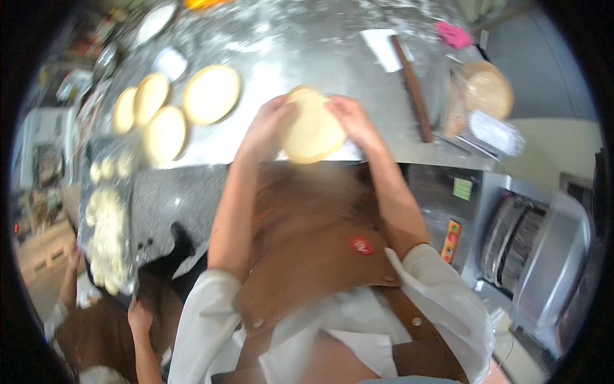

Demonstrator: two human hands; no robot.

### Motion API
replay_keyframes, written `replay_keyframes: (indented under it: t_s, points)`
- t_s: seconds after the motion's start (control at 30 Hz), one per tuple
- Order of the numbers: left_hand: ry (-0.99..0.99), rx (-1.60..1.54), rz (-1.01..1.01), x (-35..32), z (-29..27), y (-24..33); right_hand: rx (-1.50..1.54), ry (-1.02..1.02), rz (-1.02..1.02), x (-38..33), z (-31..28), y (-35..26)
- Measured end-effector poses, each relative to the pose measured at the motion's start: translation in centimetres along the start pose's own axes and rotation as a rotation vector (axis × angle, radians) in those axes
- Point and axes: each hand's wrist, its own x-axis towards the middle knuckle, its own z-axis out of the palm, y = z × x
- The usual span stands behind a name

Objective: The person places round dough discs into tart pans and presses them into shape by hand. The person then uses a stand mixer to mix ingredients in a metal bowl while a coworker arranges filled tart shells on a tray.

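A pale yellow flat round of dough [312, 131] is held up over the near edge of the metal table [307, 38]. My left hand [272, 121] grips its left edge and my right hand [350, 120] grips its upper right edge, fingers closed on it. The dough hangs slightly out of round, with its lower part drooping. To the left, a large dough round [211, 94] lies on the table beside several smaller-looking ones, such as the front round [165, 134]. Whether pans lie under them I cannot tell.
A co-worker's hand [139, 317] is at a long tray of dough balls [107, 224] under plastic, lower left. A brown rolling pin [414, 89], white paper [379, 48], pink cloth [454, 34] and plastic-wrapped rounds [487, 89] sit right. A metal machine [550, 256] stands lower right.
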Motion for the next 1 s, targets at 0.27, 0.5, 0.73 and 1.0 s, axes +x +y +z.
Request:
replay_keyframes:
  t_s: [0.27, 0.5, 0.73, 1.0]
  points:
    - [0.109, -0.084, 0.100, 2.7, -0.7, -3.4, 0.111, -0.085, -0.005, -0.6, 0.2, -3.6]
    - [0.105, 0.086, 0.111, 2.0, -0.5, -3.0, 0.105, 0.040, -0.016, 0.8, 1.0, -0.8]
    - [0.060, -0.333, 0.030, 0.5, 0.0, -1.7, 0.017, 0.050, 0.027, -0.5, 0.1, -0.3]
    - [0.143, -0.336, 0.095, 1.9, -0.5, -3.5, 0.192, 0.039, 0.020, -1.8, 0.5, -2.9]
